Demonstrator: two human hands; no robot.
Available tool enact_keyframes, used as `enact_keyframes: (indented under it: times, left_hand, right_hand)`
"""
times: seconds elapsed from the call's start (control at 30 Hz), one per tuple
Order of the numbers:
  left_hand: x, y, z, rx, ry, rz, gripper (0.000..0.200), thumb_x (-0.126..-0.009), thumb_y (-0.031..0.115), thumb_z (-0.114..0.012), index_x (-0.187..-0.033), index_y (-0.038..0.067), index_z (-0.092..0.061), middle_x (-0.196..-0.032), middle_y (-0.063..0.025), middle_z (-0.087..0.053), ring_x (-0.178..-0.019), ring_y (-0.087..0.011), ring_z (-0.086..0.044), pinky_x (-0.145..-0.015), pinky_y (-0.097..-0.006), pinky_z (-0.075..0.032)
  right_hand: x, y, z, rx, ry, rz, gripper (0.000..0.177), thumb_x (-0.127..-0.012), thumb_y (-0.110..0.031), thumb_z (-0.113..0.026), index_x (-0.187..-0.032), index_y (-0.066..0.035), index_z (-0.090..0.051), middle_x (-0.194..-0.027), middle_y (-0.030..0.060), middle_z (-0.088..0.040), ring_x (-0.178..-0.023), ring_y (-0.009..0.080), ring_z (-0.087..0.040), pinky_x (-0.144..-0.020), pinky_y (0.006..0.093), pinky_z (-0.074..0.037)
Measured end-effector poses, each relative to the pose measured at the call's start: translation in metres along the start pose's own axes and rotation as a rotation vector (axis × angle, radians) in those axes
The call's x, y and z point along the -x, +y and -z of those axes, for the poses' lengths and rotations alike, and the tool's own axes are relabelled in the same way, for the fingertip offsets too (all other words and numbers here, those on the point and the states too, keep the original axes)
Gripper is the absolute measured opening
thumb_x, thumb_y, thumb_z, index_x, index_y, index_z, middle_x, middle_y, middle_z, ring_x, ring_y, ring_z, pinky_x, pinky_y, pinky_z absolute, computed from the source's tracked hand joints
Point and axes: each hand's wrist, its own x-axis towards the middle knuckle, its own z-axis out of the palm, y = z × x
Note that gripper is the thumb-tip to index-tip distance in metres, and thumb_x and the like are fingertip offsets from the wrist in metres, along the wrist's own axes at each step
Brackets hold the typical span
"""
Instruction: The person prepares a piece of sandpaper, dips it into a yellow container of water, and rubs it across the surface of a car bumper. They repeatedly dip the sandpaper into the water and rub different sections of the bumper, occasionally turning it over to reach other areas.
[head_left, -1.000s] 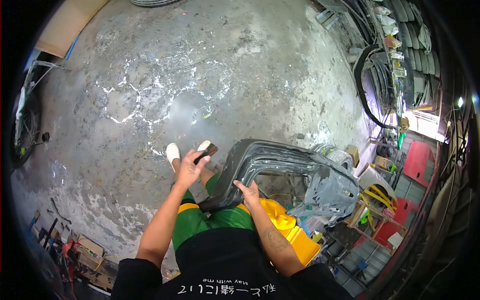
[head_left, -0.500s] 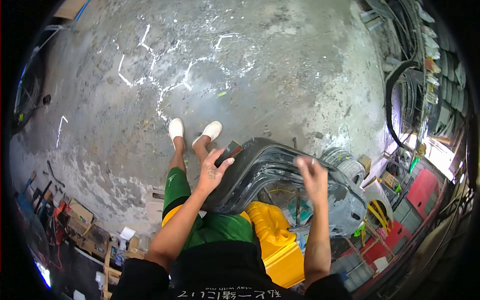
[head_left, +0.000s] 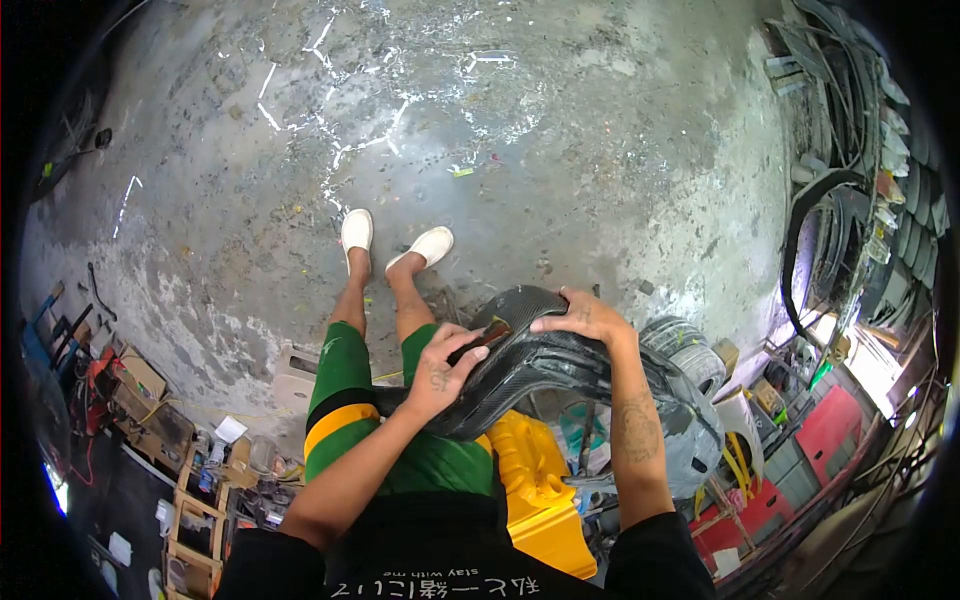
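A curved black car-body part (head_left: 545, 365) with a carbon-fibre weave and whitish dusty streaks lies across my lap, stretching to the right. My left hand (head_left: 440, 372) is closed around a small dark sanding block (head_left: 492, 334) with a reddish-brown side, held against the part's upper left surface. At the bend of the part, my right hand (head_left: 585, 318) grips its upper edge, thumb on the near face and fingers over the far side. Its fingertips are partly hidden behind the edge.
A yellow moulded piece (head_left: 530, 470) stands beside my right thigh. Tyres (head_left: 685, 350) and red panels (head_left: 840, 395) are at the right, with stacked parts along the wall. Boxes and a wooden frame (head_left: 195, 520) sit lower left. Concrete floor (head_left: 600, 150) stretches ahead.
My right hand has come down from above the part and now grips its edge. My left hand has moved right with the sanding block onto the surface. The part has turned slightly.
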Motion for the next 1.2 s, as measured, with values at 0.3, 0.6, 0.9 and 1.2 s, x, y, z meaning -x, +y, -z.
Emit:
enact_keyframes:
  times: [0.3,0.6,0.9,1.2]
  left_hand:
    - [-0.039,0.026,0.007,-0.089,-0.018,-0.117,0.026,-0.092,0.013,-0.069,-0.114,0.001,-0.07,-0.1,-0.012,-0.062,-0.094,-0.0249,-0.062,-0.085,-0.0327,-0.048]
    - [-0.023,0.037,-0.019,-0.113,-0.009,-0.214,0.022,-0.088,0.007,-0.069,-0.108,-0.003,-0.068,-0.095,-0.014,-0.059,-0.091,-0.0304,-0.06,-0.085,-0.0359,-0.048]
    - [-0.033,0.054,-0.018,-0.053,-0.059,-0.185,0.015,-0.092,0.007,-0.063,-0.101,-0.005,-0.065,-0.095,-0.016,-0.056,-0.091,-0.0326,-0.057,-0.083,-0.0371,-0.046]
    - [-0.019,0.053,-0.015,-0.067,-0.076,-0.211,0.018,-0.091,0.006,-0.063,-0.104,-0.006,-0.065,-0.093,-0.0163,-0.054,-0.089,-0.0315,-0.058,-0.081,-0.0358,-0.046]
  right_hand:
    - [0.067,-0.029,0.006,0.016,0.269,0.155,0.085,-0.06,-0.05,-0.091,-0.115,0.009,-0.065,-0.104,0.0269,-0.068,-0.098,0.0375,-0.068,-0.086,0.041,-0.052]
    - [0.077,-0.036,0.011,0.019,0.345,0.111,0.086,-0.055,-0.045,-0.094,-0.115,0.009,-0.064,-0.097,0.0249,-0.069,-0.096,0.036,-0.069,-0.085,0.0406,-0.052]
    - [0.092,-0.053,0.004,0.109,0.434,0.145,0.089,-0.052,-0.044,-0.095,-0.116,0.008,-0.061,-0.101,0.0226,-0.068,-0.099,0.0365,-0.068,-0.087,0.04,-0.052]
    - [0.1,-0.047,0.005,0.108,0.419,0.079,0.093,-0.052,-0.052,-0.093,-0.116,0.007,-0.063,-0.104,0.024,-0.069,-0.101,0.0394,-0.067,-0.09,0.042,-0.052]
